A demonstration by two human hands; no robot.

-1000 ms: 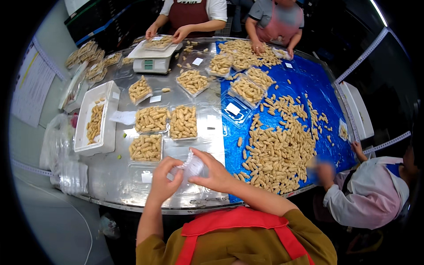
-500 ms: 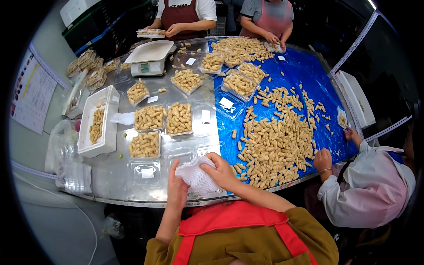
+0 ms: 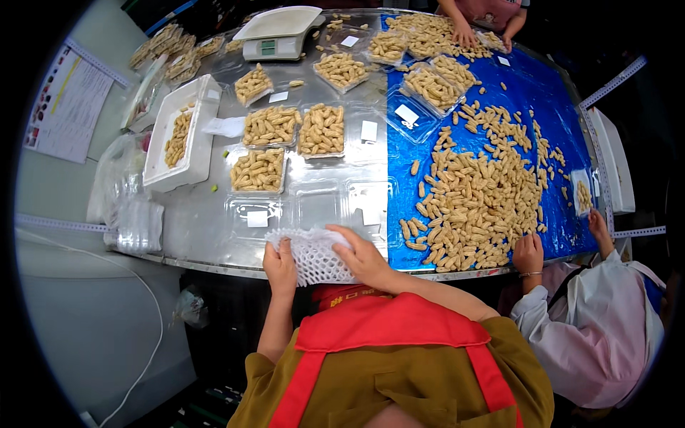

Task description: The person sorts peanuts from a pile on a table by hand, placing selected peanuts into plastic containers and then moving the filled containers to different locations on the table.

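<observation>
A white foam net (image 3: 314, 262) is stretched between my two hands at the near edge of the table. Its left edge is pinched by my left hand (image 3: 280, 267), thumb uppermost. My right hand (image 3: 365, 258) grips the other end between thumb and fingers. Just beyond lie transparent plastic trays (image 3: 315, 187), with a white label (image 3: 257, 219) by the left one. Farther back, peanuts fill a near plastic tray (image 3: 257, 171), a second tray (image 3: 272, 127) behind it and a third tray (image 3: 322, 132) to its right.
Loose peanuts (image 3: 478, 207) are heaped on a blue sheet (image 3: 564, 235) at the right. A white foam box (image 3: 203, 153) and plastic bags (image 3: 132, 207) stand left. The scale (image 3: 275, 46) is at the back. Co-workers' hands are at the right (image 3: 528, 253) and far side (image 3: 464, 33).
The net, bunched and tilted before, is now spread wider, its mesh showing. My left hand has turned to pinch its edge. The view has shifted, and the far-left co-worker is out of sight.
</observation>
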